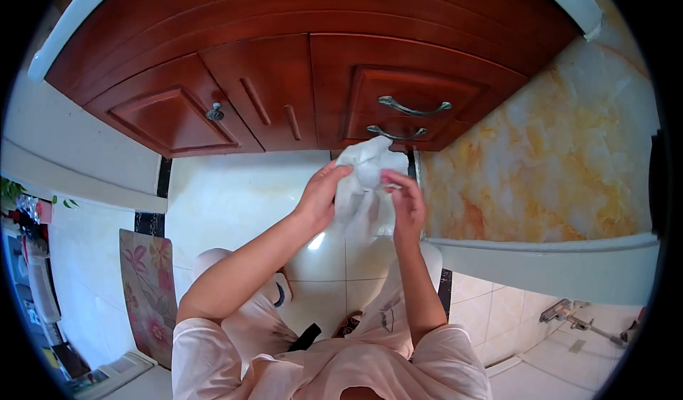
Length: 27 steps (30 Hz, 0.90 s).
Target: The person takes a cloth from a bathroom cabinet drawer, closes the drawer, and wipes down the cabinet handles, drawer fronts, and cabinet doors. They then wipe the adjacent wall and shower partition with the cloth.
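1. A crumpled white cloth [366, 175] hung before the glossy red-brown cabinet [277, 65] with curved metal handles [411, 109].
2. The left hand [324, 190] pinched its folds.
3. The right hand [408, 199] curled at the cloth; whether it gripped, I couldn't tell.

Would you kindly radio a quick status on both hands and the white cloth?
Left hand holding white cloth. Right hand at its edge, grip unclear. Cloth crumpled. Nothing visibly blocking.
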Available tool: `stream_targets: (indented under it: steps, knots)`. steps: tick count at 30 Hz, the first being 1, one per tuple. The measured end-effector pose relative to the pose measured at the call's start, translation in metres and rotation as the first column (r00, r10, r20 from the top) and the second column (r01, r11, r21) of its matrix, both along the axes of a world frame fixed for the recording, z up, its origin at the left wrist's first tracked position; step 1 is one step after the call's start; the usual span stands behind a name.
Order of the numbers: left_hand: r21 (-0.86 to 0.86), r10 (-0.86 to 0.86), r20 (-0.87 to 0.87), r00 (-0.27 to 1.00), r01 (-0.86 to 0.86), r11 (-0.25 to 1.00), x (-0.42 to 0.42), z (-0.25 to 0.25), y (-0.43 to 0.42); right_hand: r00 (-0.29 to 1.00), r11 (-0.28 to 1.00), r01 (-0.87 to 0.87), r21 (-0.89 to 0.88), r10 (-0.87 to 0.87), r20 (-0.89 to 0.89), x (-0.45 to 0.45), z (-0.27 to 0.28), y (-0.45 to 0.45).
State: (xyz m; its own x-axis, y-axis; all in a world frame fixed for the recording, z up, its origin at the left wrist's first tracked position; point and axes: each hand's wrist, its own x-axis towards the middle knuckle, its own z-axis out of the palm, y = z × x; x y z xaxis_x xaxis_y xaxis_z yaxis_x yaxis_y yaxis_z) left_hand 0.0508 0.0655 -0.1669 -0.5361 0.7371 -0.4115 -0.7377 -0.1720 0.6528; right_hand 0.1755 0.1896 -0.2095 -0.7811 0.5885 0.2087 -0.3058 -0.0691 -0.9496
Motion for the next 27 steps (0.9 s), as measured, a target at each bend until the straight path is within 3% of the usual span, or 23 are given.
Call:
stream_targets:
  steps: [1, 4, 5, 6, 8, 9, 12, 13, 16, 17, 21, 24, 27]
  knots:
    - [0.018, -0.009, 0.044, 0.999, 0.008, 1.0, -0.004, -0.001, -0.002, 0.996, 0.987, 0.093, 0.131, -0.094, -0.002, -0.002, 0.002, 0.006]
    - [0.075, -0.059, 0.116, 0.992, 0.051, 0.996, -0.013, 0.002, -0.005, 0.98, 0.934, 0.132, 0.333, -0.174, 0.1, -0.011, 0.025, 0.001]
    - [0.095, -0.088, 0.108, 0.99, 0.078, 0.992, -0.013, 0.004, -0.006, 0.979, 0.908, 0.098, 0.407, -0.161, 0.122, -0.014, 0.019, -0.002]
    - [0.115, -0.119, 0.1, 0.988, 0.107, 0.988, -0.012, 0.008, -0.006, 0.981, 0.933, 0.007, 0.359, -0.075, 0.178, -0.015, 0.015, -0.002]
    - [-0.125, -0.179, -0.267, 0.947, 0.15, 0.981, -0.008, 0.013, -0.007, 0.956, 0.953, -0.17, 0.251, 0.099, 0.275, -0.014, 0.006, -0.002]
    - [-0.242, -0.23, -0.432, 0.872, 0.134, 0.961, -0.006, 0.014, -0.006, 0.964, 0.967, -0.152, 0.206, 0.099, 0.246, -0.015, 0.001, -0.003]
    - [-0.309, -0.262, -0.595, 0.759, 0.085, 0.947, -0.015, -0.001, -0.009, 0.957, 0.855, -0.051, 0.516, -0.106, 0.27, -0.01, -0.001, 0.01]
    - [-0.29, -0.281, -0.656, 0.701, 0.11, 0.951, -0.026, -0.008, -0.01, 0.97, 0.804, 0.043, 0.593, -0.177, 0.169, -0.009, 0.0, 0.014]
    - [-0.377, -0.245, -0.883, 0.4, -0.294, 0.878, -0.036, -0.006, -0.014, 0.932, 0.949, 0.056, 0.311, -0.162, 0.325, -0.003, 0.007, 0.022]
    - [-0.359, -0.215, -0.899, 0.381, -0.361, 0.861, -0.034, -0.003, -0.014, 0.927, 0.971, 0.029, 0.239, -0.116, 0.356, -0.002, 0.013, 0.024]
    - [-0.396, -0.302, -0.78, 0.548, -0.058, 0.916, -0.01, -0.026, -0.003, 0.97, 0.919, 0.029, 0.394, -0.121, 0.211, -0.024, 0.017, 0.012]
    - [-0.223, -0.161, -0.418, 0.894, 0.071, 0.972, 0.004, -0.014, 0.002, 0.986, 0.932, -0.136, 0.335, 0.096, 0.135, -0.038, 0.016, 0.001]
    - [-0.125, -0.087, -0.472, 0.877, 0.032, 0.992, 0.003, -0.008, 0.003, 0.972, 0.969, -0.228, 0.101, 0.22, 0.081, -0.037, 0.024, 0.001]
